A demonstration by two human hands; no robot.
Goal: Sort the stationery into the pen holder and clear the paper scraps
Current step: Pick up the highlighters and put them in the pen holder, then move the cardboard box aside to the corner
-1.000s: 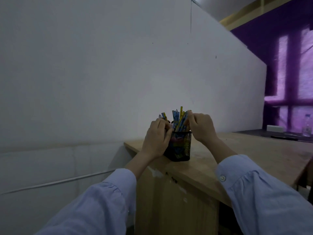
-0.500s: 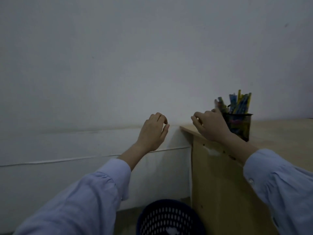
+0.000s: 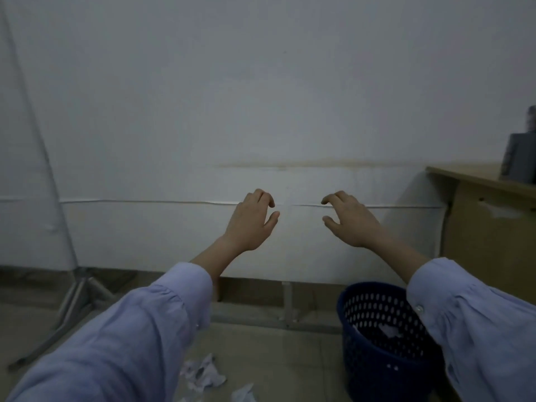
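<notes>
Paper scraps [image 3: 203,372] litter the floor [image 3: 290,358] beside the blue basket [image 3: 359,369], some already inside; the blurred pen holder [image 3: 519,161] on the worktop [image 3: 464,173] looks stocked. Left hand [image 3: 252,224] and right hand [image 3: 352,223] hover empty, fingers loosely curled.

Single head-worn view. We look forward and down toward the wall [image 3: 261,97], our left hand [image 3: 252,221] and right hand [image 3: 352,223] close ahead, floor [image 3: 290,355] below, worktop [image 3: 464,173] at far right.
</notes>
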